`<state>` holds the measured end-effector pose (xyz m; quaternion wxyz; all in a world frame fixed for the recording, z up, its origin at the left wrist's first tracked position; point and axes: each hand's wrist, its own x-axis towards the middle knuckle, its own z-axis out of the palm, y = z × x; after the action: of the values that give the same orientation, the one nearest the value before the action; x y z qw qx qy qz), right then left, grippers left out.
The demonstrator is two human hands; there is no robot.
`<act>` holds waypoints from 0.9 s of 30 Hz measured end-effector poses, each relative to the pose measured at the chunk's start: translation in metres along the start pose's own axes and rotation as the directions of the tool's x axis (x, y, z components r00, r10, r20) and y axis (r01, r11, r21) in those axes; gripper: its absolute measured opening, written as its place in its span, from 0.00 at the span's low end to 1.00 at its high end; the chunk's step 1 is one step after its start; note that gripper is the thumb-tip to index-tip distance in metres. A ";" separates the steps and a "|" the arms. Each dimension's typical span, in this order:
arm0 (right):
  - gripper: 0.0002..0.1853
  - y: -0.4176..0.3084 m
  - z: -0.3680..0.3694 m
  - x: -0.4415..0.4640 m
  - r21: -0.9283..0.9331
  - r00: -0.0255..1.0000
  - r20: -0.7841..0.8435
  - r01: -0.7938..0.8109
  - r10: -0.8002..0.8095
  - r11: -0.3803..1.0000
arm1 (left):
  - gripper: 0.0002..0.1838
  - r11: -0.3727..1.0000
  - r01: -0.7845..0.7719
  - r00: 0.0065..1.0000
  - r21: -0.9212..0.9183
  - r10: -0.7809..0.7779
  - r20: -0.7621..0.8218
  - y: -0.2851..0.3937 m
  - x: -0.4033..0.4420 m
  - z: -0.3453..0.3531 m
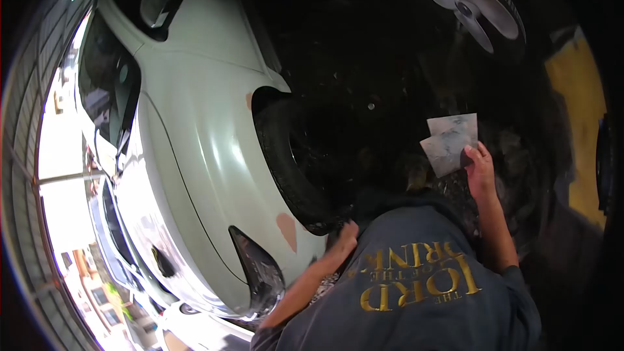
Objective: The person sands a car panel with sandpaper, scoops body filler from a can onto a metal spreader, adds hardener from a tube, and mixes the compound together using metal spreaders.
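Off to the right of the pale car (pixel 214 136), I've got the right hand (pixel 480 168) pinching two overlapping grey sheets (pixel 448 144) – left hand (pixel 344 242) is a blur near the front wheel (pixel 281 166), can't tell if it's open.

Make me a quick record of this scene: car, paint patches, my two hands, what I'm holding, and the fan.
Car: pale, front wheel and headlight in view
Patches: pinkish-brown, a larger one between headlight and wheel, a smaller one at the far side of the wheel arch
Right hand: raised, gripping pale sheets
Sheets: overlapping, grey-marked
Left hand: low by the front wheel; blurred, grip unclear
Fan: beyond the right hand, blades distinct
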<state>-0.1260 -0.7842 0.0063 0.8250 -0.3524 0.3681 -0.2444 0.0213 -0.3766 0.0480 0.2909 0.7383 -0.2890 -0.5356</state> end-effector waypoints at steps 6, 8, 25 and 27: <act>0.13 0.031 -0.029 -0.026 0.066 0.972 -0.216 0.109 -0.092 0.992 | 0.42 0.617 0.260 0.893 0.742 0.139 -0.428 0.002 0.079 -0.253; 0.13 0.033 -0.009 -0.036 0.050 0.960 -0.268 0.101 -0.084 0.994 | 0.41 0.226 0.382 0.858 0.896 0.274 -0.435 0.006 0.101 -0.342; 0.16 0.050 0.042 -0.038 0.082 0.930 -0.358 0.118 -0.081 0.990 | 0.42 -0.097 0.160 0.987 0.982 0.018 -0.159 -0.052 0.163 -0.409; 0.16 0.047 0.039 -0.035 0.098 0.944 -0.318 0.121 -0.084 0.988 | 0.43 -0.111 0.124 0.991 0.986 -0.027 -0.127 -0.063 0.158 -0.396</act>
<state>-0.1103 -0.7158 0.0049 0.7615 -0.2794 0.4605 -0.3606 0.4496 -0.4039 0.0043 -0.3759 0.7416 -0.5392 -0.1344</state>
